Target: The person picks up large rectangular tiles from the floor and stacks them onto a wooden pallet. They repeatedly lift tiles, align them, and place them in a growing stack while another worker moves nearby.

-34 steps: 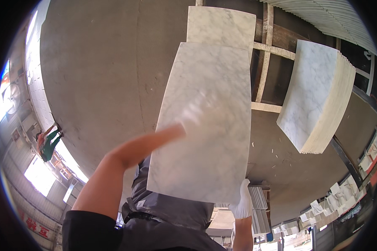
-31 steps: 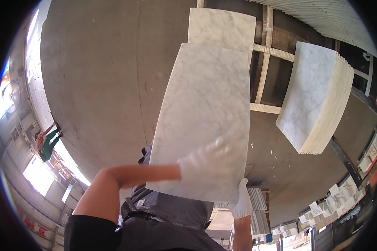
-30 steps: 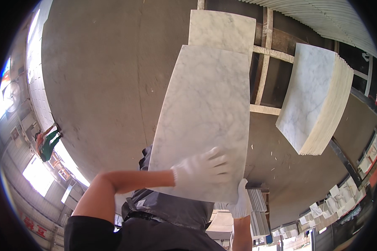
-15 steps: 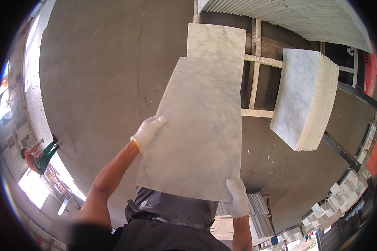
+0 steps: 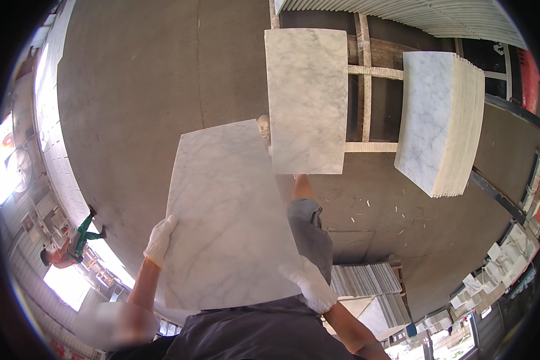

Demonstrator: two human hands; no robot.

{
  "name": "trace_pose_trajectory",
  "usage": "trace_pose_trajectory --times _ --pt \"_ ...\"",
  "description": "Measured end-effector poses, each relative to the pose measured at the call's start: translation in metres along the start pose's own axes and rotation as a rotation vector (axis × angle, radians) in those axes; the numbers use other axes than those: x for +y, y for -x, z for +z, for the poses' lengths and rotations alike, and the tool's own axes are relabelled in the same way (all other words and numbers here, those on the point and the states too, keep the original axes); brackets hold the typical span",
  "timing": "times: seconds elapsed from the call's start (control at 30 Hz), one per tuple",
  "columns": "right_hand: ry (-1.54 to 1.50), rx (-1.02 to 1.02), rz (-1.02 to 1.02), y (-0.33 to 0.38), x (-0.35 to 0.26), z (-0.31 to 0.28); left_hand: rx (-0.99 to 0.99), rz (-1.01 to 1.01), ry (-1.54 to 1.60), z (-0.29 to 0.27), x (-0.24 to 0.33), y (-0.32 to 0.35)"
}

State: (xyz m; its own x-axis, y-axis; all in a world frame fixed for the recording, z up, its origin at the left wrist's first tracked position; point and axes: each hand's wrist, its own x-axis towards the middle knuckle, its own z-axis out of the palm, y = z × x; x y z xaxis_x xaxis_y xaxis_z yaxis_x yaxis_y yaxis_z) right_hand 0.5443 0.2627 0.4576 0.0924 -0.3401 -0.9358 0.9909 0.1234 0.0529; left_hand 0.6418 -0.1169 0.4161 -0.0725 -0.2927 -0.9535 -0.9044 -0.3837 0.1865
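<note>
From my head view, the marble tile (image 5: 228,216) has swung left off the pallet tile (image 5: 307,99) it overlapped 0.5 s ago, so it now looks carried free. My left hand (image 5: 159,240) curls closed on its left edge, my right hand (image 5: 311,287) clamps its lower right corner. The stack of tiles (image 5: 441,120) sits untouched.

One held marble slab (image 5: 228,216), one lying flat (image 5: 306,99) — one tall stack (image 5: 441,120), two gloved hands (image 5: 160,239) (image 5: 312,287).

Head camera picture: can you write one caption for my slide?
Two white-gloved hands, left hand and right hand, hold a white grey-veined marble slab above a grey concrete floor, beside stacked marble slabs.
</note>
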Motion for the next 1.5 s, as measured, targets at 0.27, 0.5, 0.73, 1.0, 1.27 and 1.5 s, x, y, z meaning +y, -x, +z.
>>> trace_pose_trajectory --times 0.27,0.5,0.73,1.0,1.27,1.5 --pt "0.010 0.109 -0.162 -0.006 0.015 -0.015 -0.036 0.020 0.021 0.022 0.003 -0.017" --pt "0.055 0.167 -0.325 0.012 -0.020 -0.057 -0.179 0.162 0.016 0.100 0.036 -0.054" --pt "0.082 0.426 -0.487 -0.027 -0.063 -0.113 -0.280 0.349 -0.010 0.189 0.088 -0.122" --pt "0.062 0.405 -0.667 -0.110 -0.086 -0.183 -0.212 0.449 -0.036 0.255 0.115 -0.196" --pt "0.224 0.406 -0.448 -0.202 -0.056 -0.222 0.002 0.296 -0.166 0.284 0.058 -0.251" --pt "0.426 0.743 -0.331 -0.375 -0.007 -0.271 0.015 0.339 -0.714 0.294 0.029 -0.343"
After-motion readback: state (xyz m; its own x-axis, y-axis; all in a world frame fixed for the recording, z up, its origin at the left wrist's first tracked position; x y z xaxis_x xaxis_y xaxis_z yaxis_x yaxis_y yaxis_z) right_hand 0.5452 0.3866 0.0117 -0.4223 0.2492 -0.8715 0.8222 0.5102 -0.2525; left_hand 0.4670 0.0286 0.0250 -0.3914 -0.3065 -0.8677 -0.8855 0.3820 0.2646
